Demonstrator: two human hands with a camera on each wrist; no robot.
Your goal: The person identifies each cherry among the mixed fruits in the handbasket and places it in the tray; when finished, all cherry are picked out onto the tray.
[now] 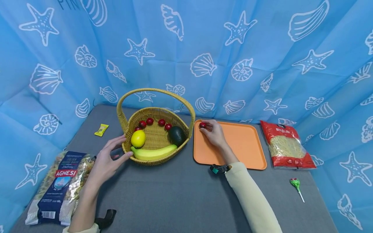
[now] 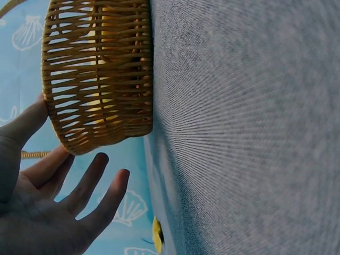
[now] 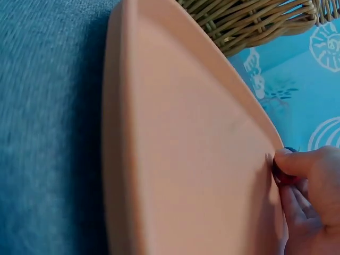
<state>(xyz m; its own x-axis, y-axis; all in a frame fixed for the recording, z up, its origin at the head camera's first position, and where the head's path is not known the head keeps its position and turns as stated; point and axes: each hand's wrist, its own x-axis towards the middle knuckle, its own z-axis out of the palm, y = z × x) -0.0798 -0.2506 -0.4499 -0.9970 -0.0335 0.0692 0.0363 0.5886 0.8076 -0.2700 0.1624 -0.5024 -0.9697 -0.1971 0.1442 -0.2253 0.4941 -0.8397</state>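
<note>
My right hand [image 1: 214, 133] pinches a dark red cherry [image 1: 202, 125] between thumb and fingers over the far left corner of the orange tray [image 1: 247, 145]. In the right wrist view, the cherry [image 3: 284, 169] is right at the tray's rim. My left hand [image 1: 106, 161] touches the left side of the wicker basket [image 1: 154, 111] with thumb and forefinger at its rim; the other fingers [image 2: 109, 199] are spread in the left wrist view. Inside the basket are a banana [image 1: 154, 153], a lemon [image 1: 138, 138], an avocado [image 1: 176, 135] and several cherries [image 1: 161, 122].
A bag of Agnesi pasta [image 1: 62, 184] lies by my left forearm, with a yellow wrapped candy [image 1: 101, 129] beyond it. Right of the tray are a red noodle bag [image 1: 285, 145] and a green lollipop [image 1: 295, 183]. A blue shell-print curtain [image 1: 180, 48] surrounds the grey table [image 1: 163, 197].
</note>
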